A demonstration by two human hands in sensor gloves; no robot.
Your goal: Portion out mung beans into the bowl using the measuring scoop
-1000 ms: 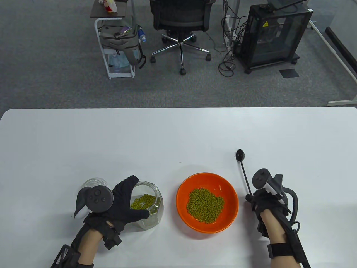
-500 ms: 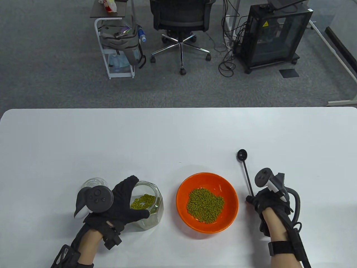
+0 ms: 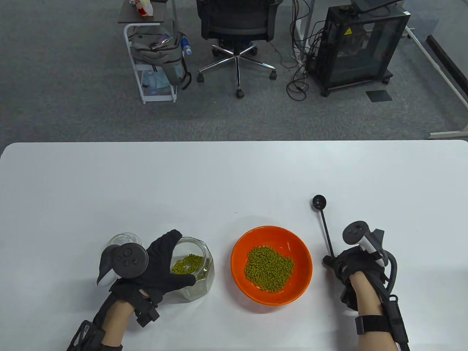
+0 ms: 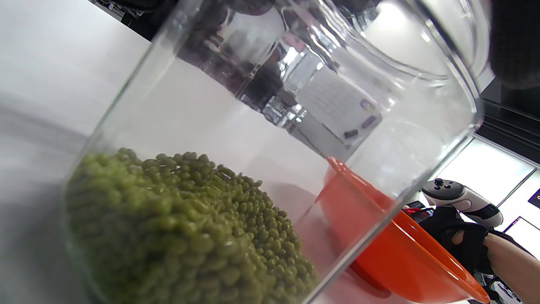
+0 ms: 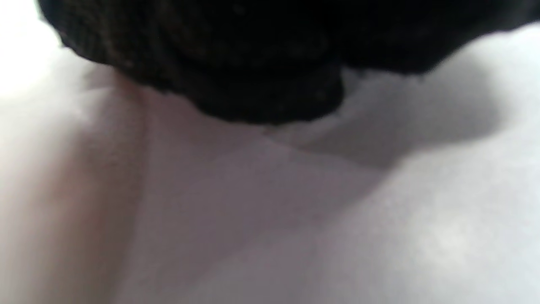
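An orange bowl holding a heap of mung beans sits at the table's front middle. To its left is a tilted glass jar with mung beans inside; my left hand grips it with fingers and thumb spread round the mouth. The left wrist view shows the jar, its beans and the bowl. A black measuring scoop lies right of the bowl with its empty head pointing away. My right hand holds the handle's near end. The right wrist view is only blurred glove and table.
A glass lid lies on the white table just behind my left hand. Beyond the far edge stand an office chair, a cart and a black cabinet on the carpet.
My right hand has slid a little to the right, and the scoop's head has swung slightly right with it. The left hand, jar and bowl have not moved.
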